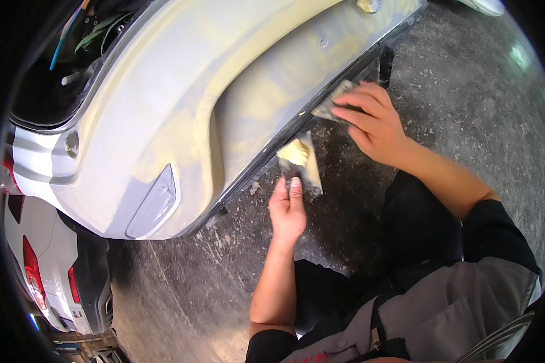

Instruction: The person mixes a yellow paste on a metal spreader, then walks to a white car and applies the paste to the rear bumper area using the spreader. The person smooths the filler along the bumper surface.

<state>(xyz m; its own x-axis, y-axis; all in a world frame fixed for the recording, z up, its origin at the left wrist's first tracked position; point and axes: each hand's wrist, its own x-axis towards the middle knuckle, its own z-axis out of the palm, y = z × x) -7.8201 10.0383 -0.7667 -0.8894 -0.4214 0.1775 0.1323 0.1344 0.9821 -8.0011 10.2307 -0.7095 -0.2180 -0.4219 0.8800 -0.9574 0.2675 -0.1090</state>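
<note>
My left hand [287,212] is closed, its thumb on top, around a flat putty spreader [312,175]. A dab of pale yellow putty [293,152] lies on the spreader's upper end. To the right, my right hand [376,124] grips a thin grey scraper [328,109] between thumb and fingers, slightly blurred. The scraper's tip is close to the dark lower edge of a car body panel [266,115]; whether it touches cannot be made out. Patches of yellow filler and grey primer cover the panel, which curves around a recessed area.
A crumpled yellowish lump [369,6] rests at the panel's top end. A dark opening with cables [97,42] lies at the upper left. A white car [48,260] with red tail lights stands at the lower left. The floor [181,290] is speckled grey concrete.
</note>
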